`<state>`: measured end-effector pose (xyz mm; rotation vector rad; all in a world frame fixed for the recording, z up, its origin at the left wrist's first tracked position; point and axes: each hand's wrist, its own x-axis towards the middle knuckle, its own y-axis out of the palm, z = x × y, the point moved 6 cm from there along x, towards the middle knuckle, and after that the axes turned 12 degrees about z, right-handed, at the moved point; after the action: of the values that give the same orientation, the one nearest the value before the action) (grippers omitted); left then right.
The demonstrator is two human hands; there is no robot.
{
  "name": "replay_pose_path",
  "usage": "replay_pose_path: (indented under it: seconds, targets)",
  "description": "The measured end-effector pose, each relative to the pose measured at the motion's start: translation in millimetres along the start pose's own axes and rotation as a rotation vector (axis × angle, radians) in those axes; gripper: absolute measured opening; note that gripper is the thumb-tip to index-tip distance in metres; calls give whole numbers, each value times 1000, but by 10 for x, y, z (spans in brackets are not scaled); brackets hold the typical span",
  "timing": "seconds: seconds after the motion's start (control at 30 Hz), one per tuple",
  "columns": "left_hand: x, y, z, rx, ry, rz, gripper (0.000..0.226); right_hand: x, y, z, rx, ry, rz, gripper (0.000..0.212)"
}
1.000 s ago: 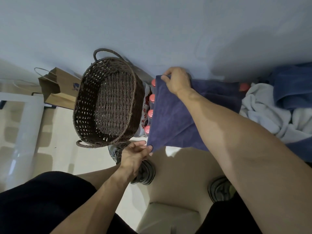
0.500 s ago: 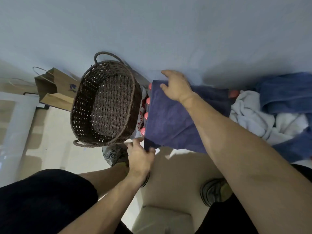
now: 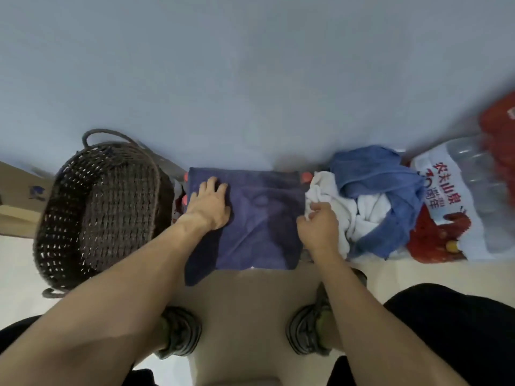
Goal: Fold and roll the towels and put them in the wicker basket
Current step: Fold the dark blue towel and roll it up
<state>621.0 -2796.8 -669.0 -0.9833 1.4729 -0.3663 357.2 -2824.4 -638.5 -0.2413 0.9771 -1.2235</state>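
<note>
The navy towel (image 3: 262, 218) lies spread flat at the centre, its near edge drooping toward the person's shoes (image 3: 178, 332). The left hand (image 3: 209, 204) presses on its 9 o'clock side with fingers straight and spread. The right hand (image 3: 317, 227) has fingers curled, pinching the towel's 3 o'clock edge. The wicker basket (image 3: 97, 213) sits at 9 o'clock, empty. At 3 o'clock a white towel (image 3: 342, 207) and a blue towel (image 3: 381, 179) lie heaped together, beside a pack of water bottles (image 3: 473, 196).

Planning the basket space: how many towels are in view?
3, at least. A dark blue towel lies flat under both hands; a white towel and a lighter blue towel sit crumpled together to its right. That heap may hide more.
</note>
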Motion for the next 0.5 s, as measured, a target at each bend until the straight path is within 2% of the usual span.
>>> replay_pose_path:
  seconds: [0.07, 0.13, 0.2, 0.27, 0.3, 0.4, 0.5]
  targets:
    - [73, -72, -115, 44, -66, 6, 60, -172, 103, -253, -71, 66, 74, 31]
    - [122, -179, -384, 41, -13, -98, 52, -301, 232, -479, -129, 101, 152, 24]
    - [139, -236, -783, 40, 216, -188, 47, -385, 348, -639, -152, 116, 190, 31]
    - [160, -190, -1136, -10, 419, -147, 46, -439, 467, -721, -151, 97, 212, 35]
    - [202, -146, -1248, -28, 456, -100, 47, -459, 525, -746, -110, 87, 223, 31]
    - [412, -4, -1418, 33, 426, 19, 49, -530, 625, -850, 134, 150, 204, 37]
    - [539, 69, -1466, 121, 387, 1, 49, -535, 598, -933, 311, 203, 174, 36]
